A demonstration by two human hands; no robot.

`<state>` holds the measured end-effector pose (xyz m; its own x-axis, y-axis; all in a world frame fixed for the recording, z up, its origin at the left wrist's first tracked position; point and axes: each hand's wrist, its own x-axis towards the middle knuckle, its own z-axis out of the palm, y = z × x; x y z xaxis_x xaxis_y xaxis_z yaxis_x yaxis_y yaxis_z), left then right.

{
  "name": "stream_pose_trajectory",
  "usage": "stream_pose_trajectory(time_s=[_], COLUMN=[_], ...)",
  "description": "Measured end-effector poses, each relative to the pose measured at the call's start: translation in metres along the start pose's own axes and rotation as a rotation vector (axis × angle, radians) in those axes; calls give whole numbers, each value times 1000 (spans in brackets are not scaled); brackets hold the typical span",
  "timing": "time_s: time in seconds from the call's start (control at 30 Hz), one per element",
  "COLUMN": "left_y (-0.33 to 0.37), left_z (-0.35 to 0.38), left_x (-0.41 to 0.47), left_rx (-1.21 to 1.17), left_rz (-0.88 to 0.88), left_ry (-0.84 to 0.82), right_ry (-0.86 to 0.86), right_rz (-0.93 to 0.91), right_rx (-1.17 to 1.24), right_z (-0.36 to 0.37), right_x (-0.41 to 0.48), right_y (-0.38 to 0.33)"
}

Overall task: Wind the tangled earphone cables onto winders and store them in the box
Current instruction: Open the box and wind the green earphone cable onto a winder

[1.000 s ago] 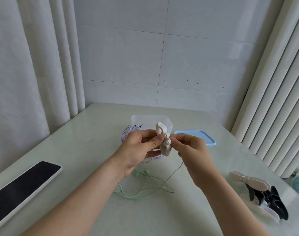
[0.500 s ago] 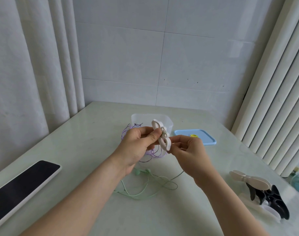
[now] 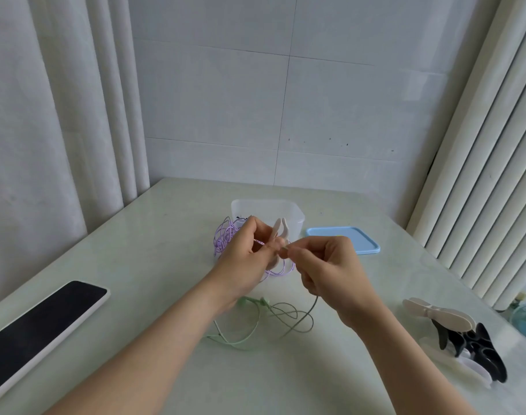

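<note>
Beige winder [image 3: 281, 230]: tipped straighter since half a second ago, long axis near upright, my left grip [image 3: 246, 259] curled round it.
Right grip [image 3: 327, 265]: pinching green earphone cable [image 3: 265, 301], just right of winder; slack hangs below to bench [image 3: 166, 265].

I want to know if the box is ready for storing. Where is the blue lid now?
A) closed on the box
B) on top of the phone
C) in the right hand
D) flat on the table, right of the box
D: the lid lies flat on the table, just right of the box, which stands open.
</note>
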<state>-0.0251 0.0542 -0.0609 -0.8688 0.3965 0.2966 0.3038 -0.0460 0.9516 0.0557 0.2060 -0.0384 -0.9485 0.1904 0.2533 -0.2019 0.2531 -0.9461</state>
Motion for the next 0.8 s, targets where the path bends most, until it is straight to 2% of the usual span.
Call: stream_pose_trajectory(time_s=[0.23,0.43,0.57,0.7,0.8], left_y=[4,1,1,1,4], left_z=[6,4,4,5,5], left_x=[-6,-4,-5,-5,-6], left_rx=[-87,223,273,167,-33], left_rz=[0,53,128,102,34], left_ry=[-129,-122,-153,-160,-179], right_ry=[101,123,199,268,381], right_rz=[63,123,144,141,92], right_rx=[292,414,507,575,446], right_z=[-7,-13,-18,-30,-34], right_x=[5,8,10,14,17], right_y=[-4,-3,-6,-5,3])
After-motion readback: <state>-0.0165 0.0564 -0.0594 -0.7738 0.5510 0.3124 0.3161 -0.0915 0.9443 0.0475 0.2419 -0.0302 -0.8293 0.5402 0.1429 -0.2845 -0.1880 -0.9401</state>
